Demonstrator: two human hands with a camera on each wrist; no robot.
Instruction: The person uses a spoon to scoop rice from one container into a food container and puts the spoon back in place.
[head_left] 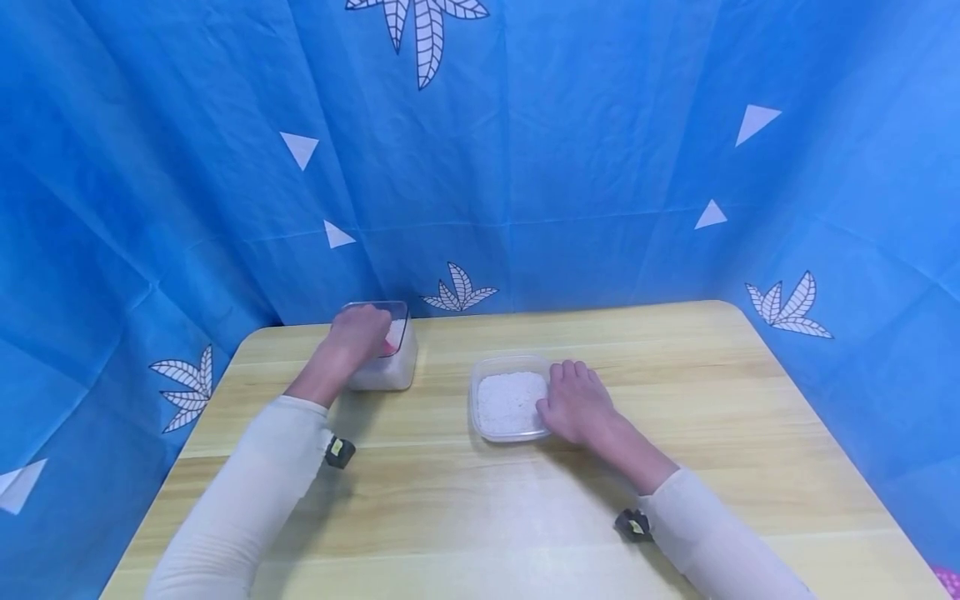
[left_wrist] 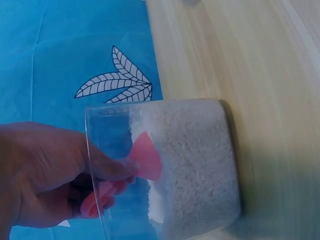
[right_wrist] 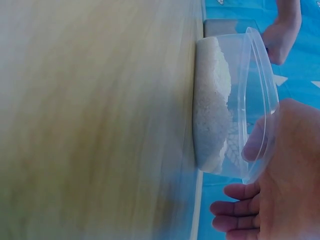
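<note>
Pink scoop, inside the rice box on the wooden surface before blue curtains, is pinched in your left grip, mostly hidden in head view; your right grip clasps the tub.

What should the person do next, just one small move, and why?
Probably push the pink scoop a little deeper into the white grains: the left hand pinches it inside the tall container, and its blade is at the grains' surface. Meanwhile, the right hand holds the shallow container by its rim.
</note>
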